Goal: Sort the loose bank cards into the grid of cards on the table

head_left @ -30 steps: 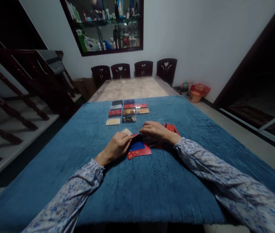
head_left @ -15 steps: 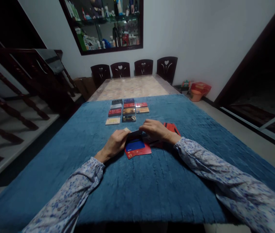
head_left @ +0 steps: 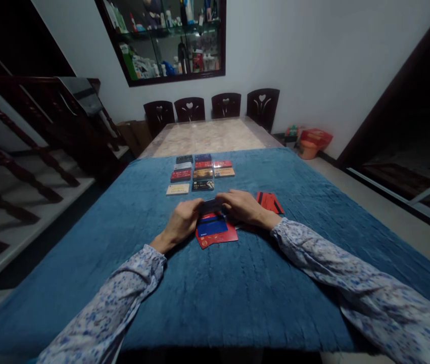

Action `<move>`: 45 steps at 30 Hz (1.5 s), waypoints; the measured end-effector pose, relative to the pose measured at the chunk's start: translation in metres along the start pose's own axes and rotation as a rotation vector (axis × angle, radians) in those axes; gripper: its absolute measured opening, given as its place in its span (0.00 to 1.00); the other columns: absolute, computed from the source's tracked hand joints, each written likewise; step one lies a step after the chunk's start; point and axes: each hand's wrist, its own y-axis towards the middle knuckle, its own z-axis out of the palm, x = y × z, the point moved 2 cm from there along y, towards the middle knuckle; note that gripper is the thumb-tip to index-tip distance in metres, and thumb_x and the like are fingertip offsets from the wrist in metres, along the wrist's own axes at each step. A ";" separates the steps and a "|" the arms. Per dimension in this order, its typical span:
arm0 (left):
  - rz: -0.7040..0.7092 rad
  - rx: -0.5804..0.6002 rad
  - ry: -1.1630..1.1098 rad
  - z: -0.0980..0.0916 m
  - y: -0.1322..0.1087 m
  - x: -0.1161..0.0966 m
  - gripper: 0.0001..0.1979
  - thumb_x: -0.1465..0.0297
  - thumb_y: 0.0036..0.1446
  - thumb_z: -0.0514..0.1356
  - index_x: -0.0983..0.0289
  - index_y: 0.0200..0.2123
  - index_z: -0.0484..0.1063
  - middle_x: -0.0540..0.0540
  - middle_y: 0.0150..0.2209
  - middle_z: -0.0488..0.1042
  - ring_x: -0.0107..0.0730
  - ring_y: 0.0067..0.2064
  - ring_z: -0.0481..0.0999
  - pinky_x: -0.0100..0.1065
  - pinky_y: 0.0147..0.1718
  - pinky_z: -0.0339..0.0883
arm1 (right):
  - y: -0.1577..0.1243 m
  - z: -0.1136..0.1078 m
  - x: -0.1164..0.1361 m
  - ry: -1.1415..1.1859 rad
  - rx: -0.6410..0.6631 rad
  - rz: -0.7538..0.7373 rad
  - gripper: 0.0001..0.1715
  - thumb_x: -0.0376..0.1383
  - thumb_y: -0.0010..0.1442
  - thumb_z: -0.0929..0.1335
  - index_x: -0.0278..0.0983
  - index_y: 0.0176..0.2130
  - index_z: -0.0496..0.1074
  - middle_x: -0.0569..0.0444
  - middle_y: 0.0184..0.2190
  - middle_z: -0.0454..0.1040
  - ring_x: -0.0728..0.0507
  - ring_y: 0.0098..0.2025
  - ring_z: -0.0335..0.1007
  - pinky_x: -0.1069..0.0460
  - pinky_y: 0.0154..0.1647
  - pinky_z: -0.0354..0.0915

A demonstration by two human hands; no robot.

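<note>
Between both hands is a small stack of cards (head_left: 210, 206), dark on the face I see, tilted over the cloth. My left hand (head_left: 183, 221) is closed on its left end, and my right hand (head_left: 240, 206) pinches the right end. Below them a blue card (head_left: 212, 226) with a dark stripe lies on red cards (head_left: 230, 234). Past my right wrist are red cards with black stripes (head_left: 270, 202). Ahead of my hands, piles of cards stand in rows, among them a cream pile (head_left: 177, 189) and a black one (head_left: 203, 185).
A blue cloth (head_left: 131, 283) covers the near part of the table (head_left: 207, 134). Dark chairs (head_left: 226, 105) stand at the far end. A wooden railing (head_left: 29, 126) is on the left, and an orange bin (head_left: 308, 149) with a red bag is on the right floor.
Both hands have come slightly lower with the held cards, which tilt differently. A light edge by my left fingers is gone from view. The rows of cards look the same.
</note>
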 end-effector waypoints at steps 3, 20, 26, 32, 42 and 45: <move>-0.057 0.054 0.055 0.002 0.001 -0.001 0.19 0.77 0.62 0.54 0.64 0.55 0.70 0.61 0.47 0.80 0.42 0.46 0.80 0.42 0.47 0.71 | 0.000 0.001 0.001 0.024 0.040 0.037 0.23 0.30 0.66 0.67 0.37 0.60 0.69 0.47 0.40 0.80 0.42 0.40 0.72 0.51 0.38 0.63; -0.141 0.095 0.030 0.008 0.003 0.002 0.25 0.78 0.59 0.54 0.65 0.60 0.65 0.63 0.52 0.77 0.44 0.49 0.77 0.46 0.49 0.70 | 0.001 0.004 0.002 0.088 0.010 0.000 0.28 0.29 0.62 0.70 0.34 0.60 0.66 0.43 0.45 0.76 0.40 0.46 0.70 0.48 0.43 0.63; -0.132 0.062 0.029 0.008 0.003 0.002 0.24 0.77 0.60 0.55 0.64 0.60 0.65 0.63 0.52 0.77 0.44 0.48 0.76 0.45 0.48 0.69 | 0.002 -0.002 0.006 0.035 -0.016 -0.016 0.27 0.32 0.63 0.70 0.32 0.60 0.65 0.42 0.45 0.74 0.39 0.45 0.66 0.47 0.42 0.62; -0.100 0.043 0.032 0.006 0.002 -0.003 0.29 0.77 0.57 0.58 0.65 0.62 0.61 0.63 0.52 0.76 0.46 0.51 0.75 0.46 0.49 0.69 | 0.003 -0.002 0.008 0.009 -0.082 -0.031 0.24 0.31 0.64 0.66 0.30 0.59 0.65 0.41 0.44 0.74 0.40 0.43 0.64 0.47 0.42 0.63; -0.119 -0.037 0.034 0.004 0.003 -0.001 0.29 0.76 0.59 0.57 0.66 0.64 0.59 0.65 0.52 0.75 0.48 0.52 0.74 0.48 0.51 0.69 | 0.002 -0.005 0.008 0.153 -0.121 -0.034 0.33 0.29 0.63 0.64 0.33 0.66 0.59 0.41 0.47 0.73 0.39 0.47 0.67 0.44 0.47 0.68; -0.106 -0.037 0.041 0.003 0.004 0.000 0.29 0.75 0.59 0.58 0.65 0.64 0.59 0.64 0.52 0.75 0.48 0.52 0.74 0.48 0.52 0.69 | 0.001 -0.006 0.006 0.209 -0.123 -0.040 0.36 0.28 0.63 0.64 0.34 0.68 0.57 0.40 0.49 0.73 0.38 0.48 0.68 0.42 0.47 0.70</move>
